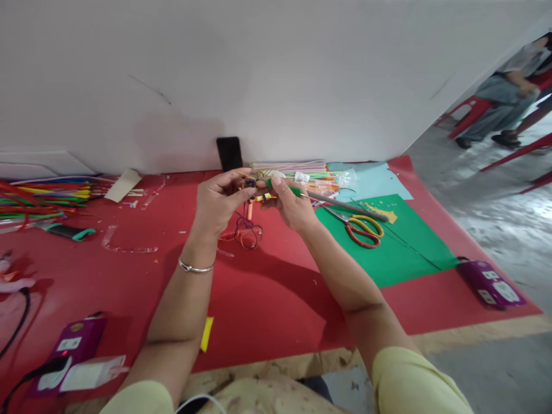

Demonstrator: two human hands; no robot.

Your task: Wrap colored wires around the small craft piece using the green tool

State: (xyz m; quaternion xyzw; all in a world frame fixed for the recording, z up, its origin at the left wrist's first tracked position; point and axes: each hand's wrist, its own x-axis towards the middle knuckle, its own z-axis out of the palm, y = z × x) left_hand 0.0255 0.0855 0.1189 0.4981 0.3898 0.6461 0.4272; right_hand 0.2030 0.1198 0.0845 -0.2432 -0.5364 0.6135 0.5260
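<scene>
Above the middle of the table, my left hand (218, 198) pinches a small dark knotted bundle, its details too small to make out. Loose purple and orange cords (248, 233) hang in loops below it. My right hand (291, 204) is close beside it, closed around a slim green-handled tool (296, 191) with a thin metal end. A long grey-brown rod (357, 210) sticks out to the right from behind the right hand; whether the fingers grip it too is hidden. Scissors (364, 229) with red and yellow handles lie right of that hand.
A dark phone (229, 153) leans on the white wall. Bundles of coloured sticks (297, 167) lie behind my hands; pipe cleaners (52, 195) and a cutter (69, 231) are left. A green sheet (414, 247) and purple boxes (491, 284) rest on the red table. People sit far right.
</scene>
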